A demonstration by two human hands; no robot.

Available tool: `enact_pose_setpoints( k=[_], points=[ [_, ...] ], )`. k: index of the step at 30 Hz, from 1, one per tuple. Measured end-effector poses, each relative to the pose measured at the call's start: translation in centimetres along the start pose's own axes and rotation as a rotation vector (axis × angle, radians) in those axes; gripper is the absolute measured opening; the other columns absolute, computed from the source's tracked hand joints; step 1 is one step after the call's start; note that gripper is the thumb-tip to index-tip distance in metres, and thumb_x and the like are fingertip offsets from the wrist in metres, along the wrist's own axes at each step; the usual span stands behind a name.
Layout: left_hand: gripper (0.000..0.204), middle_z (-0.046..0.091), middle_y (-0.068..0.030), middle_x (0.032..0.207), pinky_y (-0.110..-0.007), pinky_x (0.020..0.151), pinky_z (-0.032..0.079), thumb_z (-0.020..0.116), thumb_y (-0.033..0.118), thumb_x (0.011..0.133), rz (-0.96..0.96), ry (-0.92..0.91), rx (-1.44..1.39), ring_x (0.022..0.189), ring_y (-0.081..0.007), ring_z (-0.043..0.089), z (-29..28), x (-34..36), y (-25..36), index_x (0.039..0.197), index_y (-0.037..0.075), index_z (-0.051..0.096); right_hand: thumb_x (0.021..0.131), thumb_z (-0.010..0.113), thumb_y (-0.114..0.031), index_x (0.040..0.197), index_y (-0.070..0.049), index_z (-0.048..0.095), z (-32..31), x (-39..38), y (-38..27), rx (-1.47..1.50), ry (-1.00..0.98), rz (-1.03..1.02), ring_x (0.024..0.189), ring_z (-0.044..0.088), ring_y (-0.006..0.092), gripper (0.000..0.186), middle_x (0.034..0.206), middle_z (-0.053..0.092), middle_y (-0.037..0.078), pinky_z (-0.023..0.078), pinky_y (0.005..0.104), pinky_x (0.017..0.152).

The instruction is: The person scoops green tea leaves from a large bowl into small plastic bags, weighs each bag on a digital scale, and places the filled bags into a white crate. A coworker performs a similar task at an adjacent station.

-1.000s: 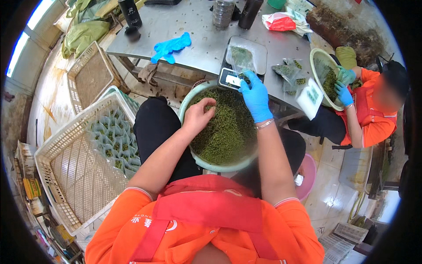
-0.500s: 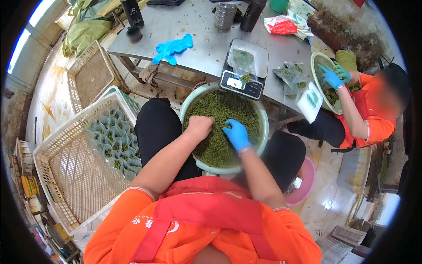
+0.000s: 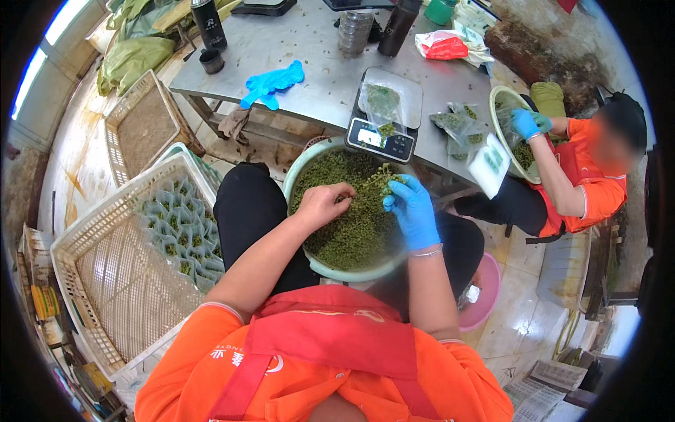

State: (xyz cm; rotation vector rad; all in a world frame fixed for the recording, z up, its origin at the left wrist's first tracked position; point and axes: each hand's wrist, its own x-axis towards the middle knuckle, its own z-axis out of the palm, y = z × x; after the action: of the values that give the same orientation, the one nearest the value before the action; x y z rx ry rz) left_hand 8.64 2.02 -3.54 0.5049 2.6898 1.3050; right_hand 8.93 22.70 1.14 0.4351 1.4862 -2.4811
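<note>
A pale green basin [image 3: 304,169] heaped with small green peppercorn-like berries rests on my lap. My bare left hand [image 3: 325,204] lies on the berries at the basin's left side, fingers curled into them. My right hand [image 3: 411,207], in a blue glove, is lifted above the heap and pinches a small sprig of the berries [image 3: 383,183]. Just beyond the basin, a digital scale [image 3: 385,116] stands on the steel table [image 3: 302,56] with a clear bag of berries [image 3: 382,102] on its pan.
A white plastic crate [image 3: 126,260] with several filled bags lies on the floor to my left. Another empty crate [image 3: 140,126] sits farther back. A spare blue glove [image 3: 273,81], bottles and packets lie on the table. At right a person in orange [image 3: 583,183] works over another basin [image 3: 508,133].
My gloved right hand came back from the scale, dipped into the basin, and now rises with a sprig. My left hand stayed on the berries.
</note>
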Motion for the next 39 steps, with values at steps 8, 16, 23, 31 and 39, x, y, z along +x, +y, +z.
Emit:
enact_pose_setpoints(
  k=[8,16,23,31,39],
  points=[
    [0.02,0.065,-0.0103,0.079,-0.035,0.063,0.05,0.062,0.02,0.079,0.007,0.024,0.011,0.067,-0.0234,0.064,0.5,-0.1,-0.9,0.098,0.014,0.064,0.085,0.058,-0.007,0.111,0.001,0.054,3.1,4.8,-0.8,0.041,0.066,-0.279,0.061,0.061,0.0137,0.028,0.085,0.063,0.007,0.05,0.0253,0.056],
    [0.023,0.065,-0.0115,0.083,-0.036,0.06,0.05,0.06,0.019,0.08,0.13,0.073,0.055,0.064,-0.025,0.062,0.3,0.0,-0.3,0.102,0.014,0.062,0.082,0.045,-0.002,0.135,-0.004,0.035,3.9,9.9,0.0,-1.224,0.211,-0.755,0.066,0.063,0.0187,0.054,0.096,0.061,0.018,0.051,0.0333,0.065],
    [0.034,0.05,-0.0081,0.127,-0.036,0.064,0.051,0.06,0.013,0.079,0.199,0.225,0.028,0.075,-0.028,0.063,-0.8,1.6,1.3,0.112,0.014,0.054,0.085,0.052,-0.006,0.117,-0.002,0.055,3.6,2.1,-2.6,-0.832,0.095,-0.544,0.065,0.062,0.0183,0.032,0.093,0.064,0.016,0.05,0.0309,0.061],
    [0.041,0.046,-0.0092,0.132,-0.039,0.069,0.05,0.061,0.011,0.076,0.369,0.094,0.227,0.08,-0.0295,0.062,-0.9,4.9,0.6,0.116,0.009,0.053,0.079,0.064,-0.026,0.114,-0.008,0.058,-2.1,2.0,5.4,-1.281,0.073,-0.18,0.074,0.064,0.028,0.039,0.092,0.064,0.017,0.051,0.0393,0.066],
    [0.041,0.065,-0.0117,0.094,-0.035,0.069,0.051,0.064,0.014,0.075,0.14,-0.079,0.064,0.074,-0.0247,0.063,-0.1,0.1,0.4,0.115,0.011,0.056,0.076,0.065,-0.012,0.089,-0.002,0.06,-2.7,2.1,9.4,-0.944,-0.012,0.079,0.058,0.064,0.0234,0.018,0.074,0.063,0.013,0.051,0.0356,0.055]
  ],
)
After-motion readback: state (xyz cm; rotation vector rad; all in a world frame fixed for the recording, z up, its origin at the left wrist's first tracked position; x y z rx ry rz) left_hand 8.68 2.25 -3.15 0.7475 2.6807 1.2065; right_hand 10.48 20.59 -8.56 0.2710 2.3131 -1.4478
